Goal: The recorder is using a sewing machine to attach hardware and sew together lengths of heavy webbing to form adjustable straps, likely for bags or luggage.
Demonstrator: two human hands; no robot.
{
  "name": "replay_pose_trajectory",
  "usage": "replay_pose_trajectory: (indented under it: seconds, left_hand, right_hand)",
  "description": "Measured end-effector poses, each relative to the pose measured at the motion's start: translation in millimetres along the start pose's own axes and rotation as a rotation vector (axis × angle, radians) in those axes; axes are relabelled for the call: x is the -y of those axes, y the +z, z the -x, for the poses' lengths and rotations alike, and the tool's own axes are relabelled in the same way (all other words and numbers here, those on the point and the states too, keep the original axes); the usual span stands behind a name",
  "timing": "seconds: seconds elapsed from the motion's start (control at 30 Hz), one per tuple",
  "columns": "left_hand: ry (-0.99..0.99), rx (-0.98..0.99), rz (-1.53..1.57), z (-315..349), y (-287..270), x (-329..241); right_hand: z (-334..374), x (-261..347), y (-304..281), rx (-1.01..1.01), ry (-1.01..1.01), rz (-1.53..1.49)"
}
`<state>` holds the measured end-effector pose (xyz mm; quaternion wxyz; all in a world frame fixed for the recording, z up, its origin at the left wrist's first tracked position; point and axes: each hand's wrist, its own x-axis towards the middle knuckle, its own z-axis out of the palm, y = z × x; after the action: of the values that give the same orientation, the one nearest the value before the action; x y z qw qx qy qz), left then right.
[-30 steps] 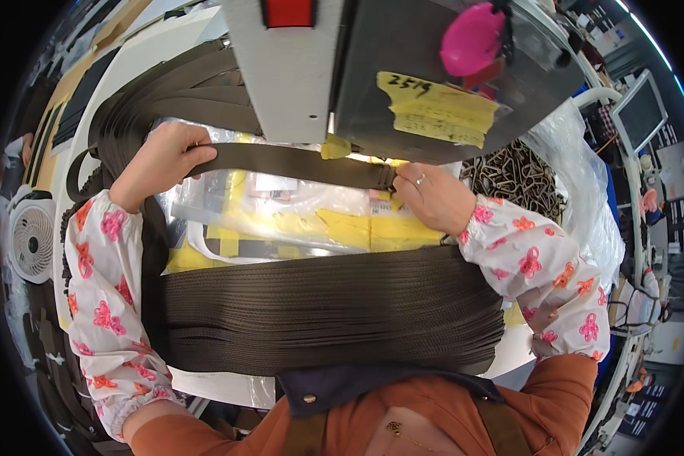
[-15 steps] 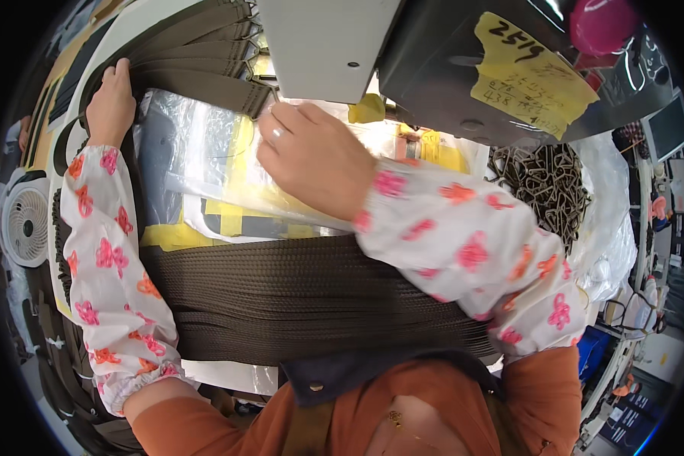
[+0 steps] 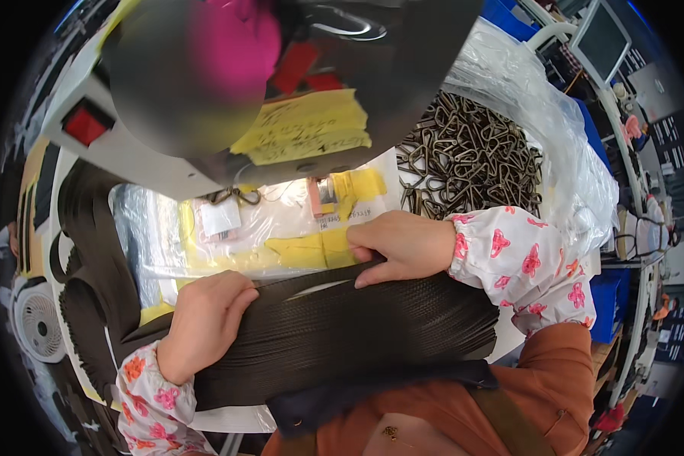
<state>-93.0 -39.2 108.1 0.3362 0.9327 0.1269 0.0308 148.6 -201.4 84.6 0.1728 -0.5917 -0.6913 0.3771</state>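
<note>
A thick bundle of dark brown webbing straps [image 3: 334, 342] lies across the table close to my body. At its far edge, one strap is parted from the rest, and a pale gap shows beneath it. My right hand [image 3: 406, 247] pinches this webbing strap between thumb and fingers. Further left, my left hand [image 3: 209, 323] is closed at the same strap's edge, its fingertips partly hidden. Beyond the hands, a few dark metal rings [image 3: 232, 196] lie under the sewing machine [image 3: 152, 167], on the plastic-covered, yellow-taped work surface [image 3: 266, 220].
The grey and black machine head overhangs the far side. Many bent metal rings [image 3: 471, 159] are heaped at the right, beside clear plastic sheeting [image 3: 577, 175]. More brown straps [image 3: 91, 197] hang and curl along the left. A white fan [image 3: 42, 323] stands at far left.
Both hands have left the fanned straps at the machine and come to the near bundle, the right hand moving rightward. The view has shifted; the machine now hides the fanned straps' ring ends.
</note>
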Motion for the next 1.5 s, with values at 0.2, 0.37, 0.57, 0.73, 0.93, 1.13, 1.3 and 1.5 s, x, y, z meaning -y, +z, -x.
replay_pose_trajectory:
  seconds: [0.2,0.37,0.57,0.73,0.93,1.13,1.3,1.5]
  left_hand:
    - [-0.140,-0.258,-0.886,-2,-72,47]
    - [0.349,0.065,-0.053,-51,-3,-4]
    - [0.207,0.198,0.186,-82,38,-4]
    - [0.124,0.097,0.443,-81,48,-3]
    - [0.115,0.087,0.373,-78,47,0]
    - [-0.053,0.001,0.528,-76,41,-10]
    - [0.001,-0.139,0.624,-68,43,3]
    - [-0.108,0.037,0.519,-70,32,6]
  right_hand:
    - [-4,-2,4,-0.238,-0.088,0.020]
    - [-32,14,23,-0.302,-0.266,-0.227]
    - [36,-21,-50,-0.539,0.069,0.794]
    - [61,-55,-89,-0.302,0.344,1.078]
    - [56,-51,-113,-0.273,0.402,0.985]
    - [61,-7,-71,-0.788,0.175,0.220]
    - [-7,17,-5,-0.557,0.118,-0.164]
    - [-29,6,20,-0.716,0.025,-0.301]
